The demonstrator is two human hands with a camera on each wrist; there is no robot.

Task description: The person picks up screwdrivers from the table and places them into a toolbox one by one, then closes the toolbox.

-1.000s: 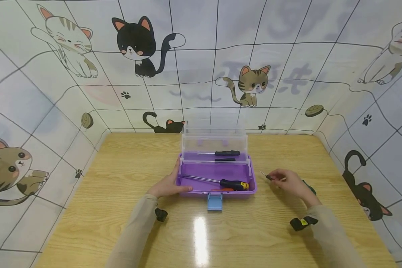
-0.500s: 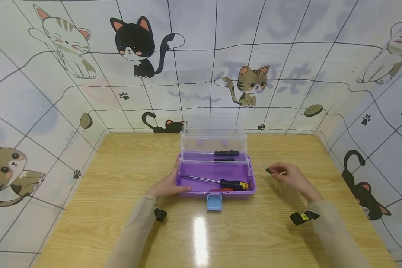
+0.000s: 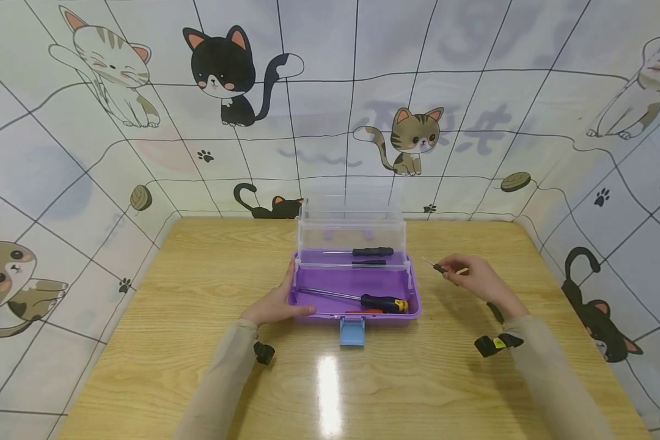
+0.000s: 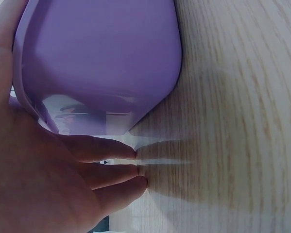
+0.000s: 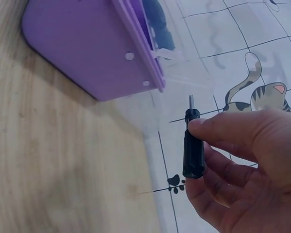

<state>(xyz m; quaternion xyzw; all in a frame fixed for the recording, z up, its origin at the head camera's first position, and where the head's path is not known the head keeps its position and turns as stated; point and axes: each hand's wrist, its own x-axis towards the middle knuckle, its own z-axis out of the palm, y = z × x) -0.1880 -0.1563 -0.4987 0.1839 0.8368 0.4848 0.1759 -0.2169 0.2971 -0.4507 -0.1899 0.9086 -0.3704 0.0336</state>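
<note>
A purple toolbox point(image 3: 357, 280) with a raised clear lid point(image 3: 352, 241) stands on the table. My left hand point(image 3: 275, 304) grips its left end, thumb along the front rim, fingers against the side; in the left wrist view the fingertips reach the tabletop. To the right of the box, above the table, my right hand point(image 3: 475, 278) pinches a small black-handled screwdriver point(image 5: 194, 145), its short shaft pointing toward the box. Inside lie a large black-and-yellow screwdriver point(image 3: 384, 303), two dark-handled screwdrivers point(image 3: 373, 251) at the back, and something red-orange point(image 3: 365, 311), mostly hidden by the front wall.
A light blue latch point(image 3: 352, 332) hangs down from the box front. A dark object point(image 3: 495, 312) shows partly behind the right wrist. Beyond the wooden tabletop point(image 3: 225, 250) rises a backdrop point(image 3: 330, 110) printed with cats, also at both sides.
My right hand has risen slightly away from me, carrying the small screwdriver, which stays right of the box. The left hand and the toolbox have not moved.
</note>
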